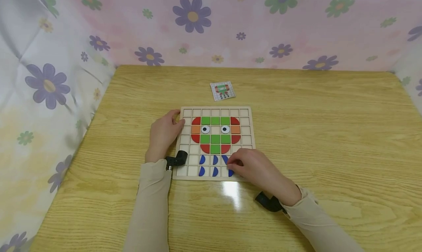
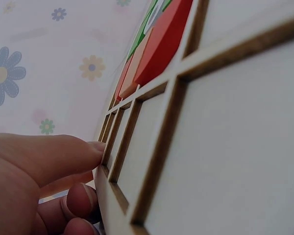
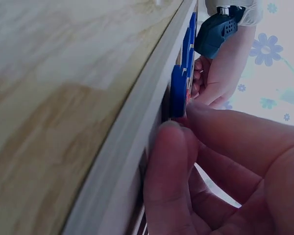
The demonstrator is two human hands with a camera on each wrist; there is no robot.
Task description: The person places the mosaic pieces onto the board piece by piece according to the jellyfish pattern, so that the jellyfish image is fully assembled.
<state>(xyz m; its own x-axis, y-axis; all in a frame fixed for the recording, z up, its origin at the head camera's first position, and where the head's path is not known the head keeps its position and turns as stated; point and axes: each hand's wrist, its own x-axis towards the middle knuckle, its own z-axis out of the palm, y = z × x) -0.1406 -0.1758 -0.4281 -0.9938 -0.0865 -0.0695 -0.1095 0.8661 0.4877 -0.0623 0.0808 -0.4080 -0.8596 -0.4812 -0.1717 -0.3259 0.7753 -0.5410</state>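
Note:
A wooden grid board (image 1: 246,112) lies on the table, carrying a figure of red, orange and green pieces with two round eye pieces (image 1: 205,129). Blue half-circle pieces (image 1: 202,159) fill cells in its two lowest rows. My left hand (image 1: 165,133) holds the board's left edge, the thumb (image 2: 83,154) on the rim and the other fingers curled beside it. Over the lower right cells, my right hand (image 1: 254,166) pinches a blue half-circle piece (image 1: 230,173) in the bottom row. In the right wrist view, fingertips meet at the end of that blue piece (image 3: 178,90).
Behind the board lies a small printed card (image 1: 223,91) showing a similar figure on a grid. The wood-grain table (image 1: 329,134) runs back to a flowered cloth (image 1: 227,10). Black wrist devices (image 1: 268,202) sit on both forearms, the left one overlapping the board's edge.

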